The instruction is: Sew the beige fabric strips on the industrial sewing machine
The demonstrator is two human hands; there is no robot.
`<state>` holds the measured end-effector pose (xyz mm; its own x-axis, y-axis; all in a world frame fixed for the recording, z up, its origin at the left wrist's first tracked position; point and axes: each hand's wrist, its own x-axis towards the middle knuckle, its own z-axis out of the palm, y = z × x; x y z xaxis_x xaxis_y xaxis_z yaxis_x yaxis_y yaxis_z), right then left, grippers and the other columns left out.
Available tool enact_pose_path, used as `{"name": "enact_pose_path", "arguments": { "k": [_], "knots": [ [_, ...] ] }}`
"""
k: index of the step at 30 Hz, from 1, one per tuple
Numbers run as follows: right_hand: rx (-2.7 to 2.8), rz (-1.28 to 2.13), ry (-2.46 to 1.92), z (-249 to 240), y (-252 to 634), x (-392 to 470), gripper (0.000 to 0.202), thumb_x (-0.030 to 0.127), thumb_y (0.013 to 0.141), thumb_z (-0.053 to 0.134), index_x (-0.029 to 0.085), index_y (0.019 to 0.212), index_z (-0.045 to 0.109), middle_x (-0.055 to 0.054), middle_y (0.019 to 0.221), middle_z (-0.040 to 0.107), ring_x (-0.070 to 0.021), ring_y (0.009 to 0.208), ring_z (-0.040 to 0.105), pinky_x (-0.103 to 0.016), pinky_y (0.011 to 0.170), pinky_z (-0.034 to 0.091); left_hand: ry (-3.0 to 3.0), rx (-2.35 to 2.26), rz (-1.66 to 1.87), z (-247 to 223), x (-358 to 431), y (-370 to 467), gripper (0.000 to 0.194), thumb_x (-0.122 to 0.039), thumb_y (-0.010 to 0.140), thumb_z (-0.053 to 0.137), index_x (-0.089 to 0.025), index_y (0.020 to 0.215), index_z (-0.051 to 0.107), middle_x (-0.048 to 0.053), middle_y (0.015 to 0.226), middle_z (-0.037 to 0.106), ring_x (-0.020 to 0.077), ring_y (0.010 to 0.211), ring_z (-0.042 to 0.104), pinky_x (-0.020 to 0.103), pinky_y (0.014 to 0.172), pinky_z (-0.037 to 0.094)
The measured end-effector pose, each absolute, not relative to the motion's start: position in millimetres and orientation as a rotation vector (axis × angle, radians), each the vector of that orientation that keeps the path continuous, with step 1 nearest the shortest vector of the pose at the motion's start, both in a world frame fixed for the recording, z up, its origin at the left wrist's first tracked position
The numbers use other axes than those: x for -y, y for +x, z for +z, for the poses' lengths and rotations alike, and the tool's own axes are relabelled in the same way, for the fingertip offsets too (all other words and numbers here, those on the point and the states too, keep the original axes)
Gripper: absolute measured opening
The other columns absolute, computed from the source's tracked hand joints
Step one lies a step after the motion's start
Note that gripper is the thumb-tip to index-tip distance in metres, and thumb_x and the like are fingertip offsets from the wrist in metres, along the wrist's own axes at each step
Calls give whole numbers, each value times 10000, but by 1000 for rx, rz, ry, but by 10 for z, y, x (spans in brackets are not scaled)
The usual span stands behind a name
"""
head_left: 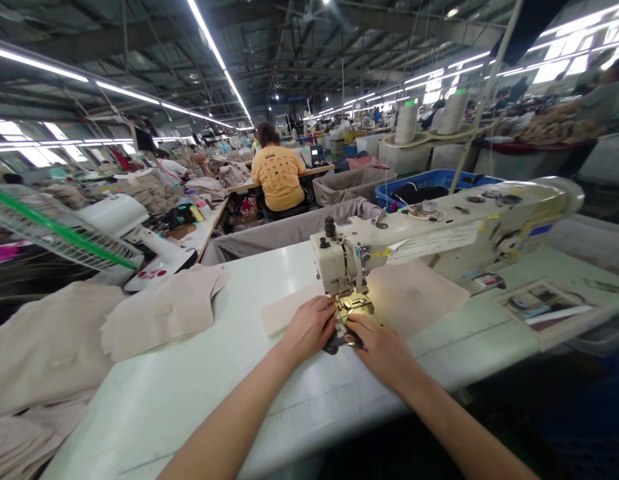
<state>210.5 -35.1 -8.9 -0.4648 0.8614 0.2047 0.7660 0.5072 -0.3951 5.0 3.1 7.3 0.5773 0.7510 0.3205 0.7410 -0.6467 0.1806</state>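
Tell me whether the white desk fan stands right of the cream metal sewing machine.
No, the white desk fan stands to the left of the cream metal sewing machine.

At the sewing machine (414, 230), the needle is too small to make out, and whatever lies under the fingertips of the left hand (312, 323) and right hand (374, 340) cannot be told. The machine's arm hides part of the beige cloth (414, 293) behind it, and the writing on the paper strip (434, 241) is unreadable. Both forearms run off the bottom edge. The left edge cuts off the fan (64, 233) and the blurred fabric pile (49, 340). The machine covers part of the blue bin (439, 179). A blurred person (602, 100) is cropped at the right edge.
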Motion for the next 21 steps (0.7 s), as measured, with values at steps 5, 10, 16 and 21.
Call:
{"name": "enact_pose_path", "arguments": {
  "k": [5,10,16,21],
  "knots": [
    [2139,300,-1457,-180,2180,386,309,138,921,492,197,1175,657,-91,1332,656,-246,1053,700,-364,877,570,2720,-1428,506,113,115,115,221,-212,985,462,-170,1092,650,111,1110,676,245,1056,624,401,958,541],
    [2023,299,-1436,-300,2261,421,255,182,916,496,194,1107,665,-94,1260,691,-267,1049,698,-396,860,576,2631,-1482,420,157,342,62,273,-132,954,454,-175,1114,671,104,1101,703,248,1028,646,410,948,546],
    [1908,390,-1341,-341,2327,380,273,215,891,487,211,1094,670,-88,1192,712,-254,1022,696,-398,849,571,2638,-1394,361,248,264,-263,349,-100,965,393,-183,1170,662,93,1210,679,214,1140,612,372,1011,516],
    [1821,518,-1198,-296,2395,373,288,200,880,495,225,1080,702,-88,1134,711,-236,1042,665,-375,886,544,2402,-2198,-154,320,344,-258,319,-305,1015,366,-125,1077,622,157,1069,616,293,969,642,402,740,560]
  ]
}}
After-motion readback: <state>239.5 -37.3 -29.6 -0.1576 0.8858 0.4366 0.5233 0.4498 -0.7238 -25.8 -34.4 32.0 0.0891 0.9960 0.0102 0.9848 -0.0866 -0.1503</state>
